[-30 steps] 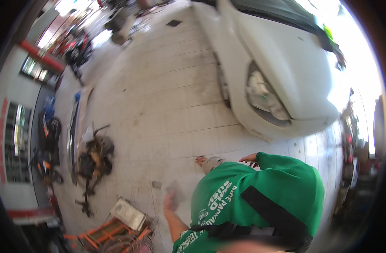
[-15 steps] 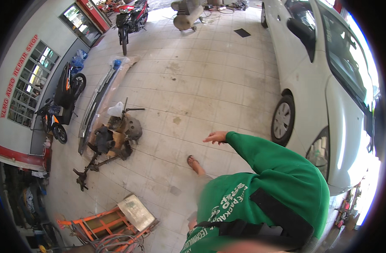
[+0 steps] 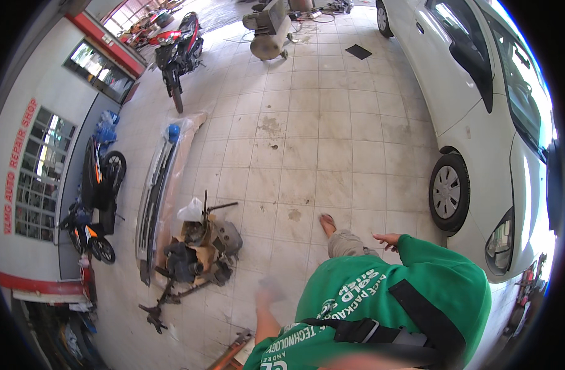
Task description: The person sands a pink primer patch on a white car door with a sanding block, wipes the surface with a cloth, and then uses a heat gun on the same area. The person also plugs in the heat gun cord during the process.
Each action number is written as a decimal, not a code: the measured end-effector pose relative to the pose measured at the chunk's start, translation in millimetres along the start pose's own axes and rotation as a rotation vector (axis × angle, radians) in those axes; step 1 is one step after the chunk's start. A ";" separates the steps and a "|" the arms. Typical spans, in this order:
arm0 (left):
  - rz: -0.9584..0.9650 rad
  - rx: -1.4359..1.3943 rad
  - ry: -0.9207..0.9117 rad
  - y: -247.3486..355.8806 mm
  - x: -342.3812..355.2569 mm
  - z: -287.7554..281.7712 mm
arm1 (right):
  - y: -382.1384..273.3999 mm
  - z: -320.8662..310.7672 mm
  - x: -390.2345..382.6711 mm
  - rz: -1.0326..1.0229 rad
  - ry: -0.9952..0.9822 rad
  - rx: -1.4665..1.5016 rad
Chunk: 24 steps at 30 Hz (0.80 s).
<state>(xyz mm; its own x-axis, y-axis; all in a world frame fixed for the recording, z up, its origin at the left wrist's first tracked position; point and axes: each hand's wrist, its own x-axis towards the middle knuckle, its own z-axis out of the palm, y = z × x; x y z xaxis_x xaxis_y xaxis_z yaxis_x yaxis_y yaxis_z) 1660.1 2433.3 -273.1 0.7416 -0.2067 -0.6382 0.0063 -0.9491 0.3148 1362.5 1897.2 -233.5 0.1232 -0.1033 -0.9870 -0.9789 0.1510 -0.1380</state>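
The left hand [image 3: 264,300], its grip too blurred to tell, is held near vehicle parts [image 3: 228,239] at lower left, apart from the loosely spread right hand [image 3: 389,240].

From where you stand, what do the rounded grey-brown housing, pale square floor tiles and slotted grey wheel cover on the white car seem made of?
Grey-brown housing: probably cast metal; dull, bulky, soiled.
Pale floor tiles: likely glazed ceramic; straight joints, slight sheen.
Grey wheel cover: satin, slotted; plastic or painted metal, unclear which.
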 end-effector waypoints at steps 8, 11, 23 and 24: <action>-0.235 -0.400 0.102 131.9 198.1 -140.0 | -174.3 -54.2 90.5 0.009 0.002 0.069; -0.017 -0.090 0.136 139.8 227.3 -158.4 | -321.1 -84.9 113.9 -0.411 0.036 -0.192; -0.058 -0.046 -0.439 253.6 404.1 -282.2 | -807.2 -132.2 135.6 -0.640 -0.001 0.204; -0.064 -0.037 -0.429 268.3 431.3 -303.8 | -822.3 -134.8 146.5 -0.580 -0.029 0.227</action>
<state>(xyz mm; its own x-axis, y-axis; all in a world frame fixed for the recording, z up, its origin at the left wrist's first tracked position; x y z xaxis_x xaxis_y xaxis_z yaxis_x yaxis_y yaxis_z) 2185.5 2161.7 -250.4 0.3927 -0.2357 -0.8890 0.0730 -0.9556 0.2856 2163.5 1625.4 -253.5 0.6322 -0.2051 -0.7472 -0.6922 0.2837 -0.6636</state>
